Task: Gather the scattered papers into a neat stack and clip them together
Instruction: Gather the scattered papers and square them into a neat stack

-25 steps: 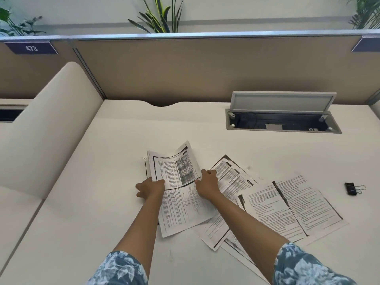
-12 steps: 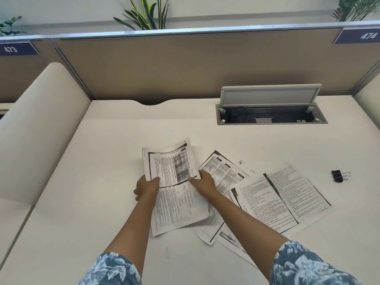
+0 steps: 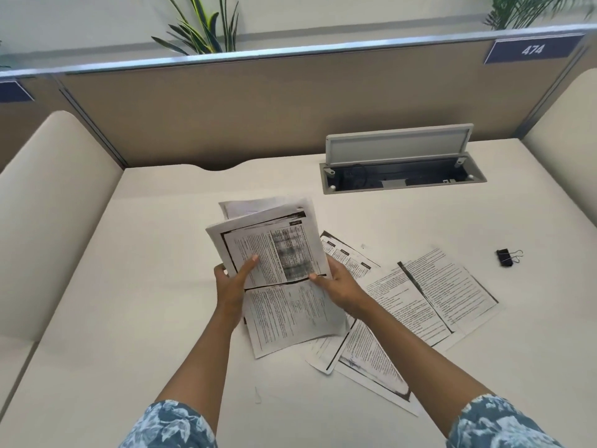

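Observation:
Both hands hold a small bundle of printed papers (image 3: 277, 253), its far edge tilted up off the white desk (image 3: 129, 286). My left hand (image 3: 232, 279) grips its left edge with the thumb on top. At the right edge my right hand (image 3: 339, 282) pinches it. More printed sheets lie scattered flat to the right: a wide double page (image 3: 433, 295), a sheet (image 3: 349, 253) partly under the bundle, and angled pages (image 3: 368, 363) under my right forearm. A black binder clip (image 3: 507, 257) with wire handles sits alone at the desk's right.
An open cable box (image 3: 400, 176) with a raised grey lid is set into the desk at the back right. A tan partition (image 3: 258, 108) runs along the back, with cream side dividers (image 3: 48, 205) left and right. A small paper scrap (image 3: 257, 394) lies near the front.
The bundle was flat on the desk under my hands; both hands have now lifted and tilted it up, and extra sheets show behind it. The scattered sheets and clip stay put.

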Action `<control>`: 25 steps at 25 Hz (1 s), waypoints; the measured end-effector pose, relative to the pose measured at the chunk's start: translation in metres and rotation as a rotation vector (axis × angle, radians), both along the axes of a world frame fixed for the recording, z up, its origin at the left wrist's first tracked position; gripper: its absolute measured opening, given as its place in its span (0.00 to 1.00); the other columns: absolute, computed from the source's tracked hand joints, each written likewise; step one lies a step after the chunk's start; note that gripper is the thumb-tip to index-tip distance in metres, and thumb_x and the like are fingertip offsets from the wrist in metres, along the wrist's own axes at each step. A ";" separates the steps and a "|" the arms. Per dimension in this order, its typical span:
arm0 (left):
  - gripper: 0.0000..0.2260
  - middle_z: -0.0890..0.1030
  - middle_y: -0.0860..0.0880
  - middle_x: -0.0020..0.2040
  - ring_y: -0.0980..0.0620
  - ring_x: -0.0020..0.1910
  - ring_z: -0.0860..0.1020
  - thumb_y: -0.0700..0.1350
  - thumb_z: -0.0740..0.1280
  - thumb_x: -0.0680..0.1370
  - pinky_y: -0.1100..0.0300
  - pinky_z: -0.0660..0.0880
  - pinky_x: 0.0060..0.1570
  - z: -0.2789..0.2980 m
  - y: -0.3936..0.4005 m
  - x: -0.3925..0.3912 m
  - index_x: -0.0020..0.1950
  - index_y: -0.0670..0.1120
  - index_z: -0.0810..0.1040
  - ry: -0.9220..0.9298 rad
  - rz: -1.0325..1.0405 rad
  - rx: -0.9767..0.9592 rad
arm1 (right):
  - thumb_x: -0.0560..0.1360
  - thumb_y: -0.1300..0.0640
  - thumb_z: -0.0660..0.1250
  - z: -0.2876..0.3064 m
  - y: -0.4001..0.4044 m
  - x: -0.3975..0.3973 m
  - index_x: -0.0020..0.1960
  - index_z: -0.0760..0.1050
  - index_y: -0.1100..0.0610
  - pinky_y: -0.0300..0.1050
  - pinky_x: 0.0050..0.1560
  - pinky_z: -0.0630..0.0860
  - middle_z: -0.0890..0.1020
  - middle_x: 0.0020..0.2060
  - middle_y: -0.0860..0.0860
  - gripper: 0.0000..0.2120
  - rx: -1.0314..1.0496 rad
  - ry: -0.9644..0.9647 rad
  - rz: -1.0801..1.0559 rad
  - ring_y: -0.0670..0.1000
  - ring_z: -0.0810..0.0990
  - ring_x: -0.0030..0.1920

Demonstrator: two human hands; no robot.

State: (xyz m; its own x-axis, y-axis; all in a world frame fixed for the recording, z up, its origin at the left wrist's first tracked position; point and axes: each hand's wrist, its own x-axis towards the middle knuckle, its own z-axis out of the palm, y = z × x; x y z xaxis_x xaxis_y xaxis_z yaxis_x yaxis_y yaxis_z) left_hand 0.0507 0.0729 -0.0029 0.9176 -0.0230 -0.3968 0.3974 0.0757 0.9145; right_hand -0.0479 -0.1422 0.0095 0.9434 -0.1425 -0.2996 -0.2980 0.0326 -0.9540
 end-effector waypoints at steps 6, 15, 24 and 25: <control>0.19 0.89 0.51 0.50 0.50 0.48 0.88 0.50 0.82 0.65 0.52 0.85 0.46 0.024 -0.035 0.004 0.54 0.51 0.84 -0.166 -0.178 0.000 | 0.81 0.59 0.63 0.015 -0.019 -0.007 0.60 0.76 0.53 0.41 0.42 0.83 0.83 0.50 0.50 0.09 -0.069 -0.202 -0.277 0.50 0.84 0.49; 0.07 0.89 0.51 0.49 0.51 0.48 0.87 0.47 0.79 0.71 0.57 0.83 0.42 0.042 -0.069 -0.011 0.47 0.55 0.88 -0.313 -0.174 -0.099 | 0.78 0.57 0.70 0.016 -0.023 -0.015 0.66 0.72 0.56 0.36 0.41 0.81 0.82 0.54 0.48 0.18 0.048 -0.236 -0.442 0.41 0.84 0.51; 0.14 0.89 0.53 0.49 0.55 0.48 0.87 0.39 0.81 0.69 0.58 0.84 0.44 0.006 -0.078 -0.039 0.52 0.52 0.85 -0.199 -0.211 -0.054 | 0.68 0.65 0.78 -0.025 -0.021 -0.029 0.65 0.72 0.61 0.52 0.54 0.82 0.82 0.58 0.56 0.28 0.047 0.036 -0.509 0.56 0.81 0.58; 0.14 0.89 0.53 0.49 0.54 0.48 0.87 0.39 0.81 0.70 0.58 0.84 0.44 0.005 -0.079 -0.039 0.51 0.52 0.86 -0.203 -0.213 -0.047 | 0.67 0.65 0.79 -0.026 -0.023 -0.028 0.65 0.73 0.61 0.54 0.56 0.81 0.83 0.57 0.56 0.29 0.021 0.045 -0.520 0.56 0.82 0.57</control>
State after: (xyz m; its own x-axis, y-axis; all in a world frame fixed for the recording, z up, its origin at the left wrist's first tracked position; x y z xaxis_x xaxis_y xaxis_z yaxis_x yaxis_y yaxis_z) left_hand 0.0112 -0.0063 0.0023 0.9505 -0.2379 -0.1996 0.2181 0.0538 0.9744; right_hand -0.0764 -0.1650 -0.0163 0.7357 -0.5821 -0.3462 -0.2784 0.2061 -0.9381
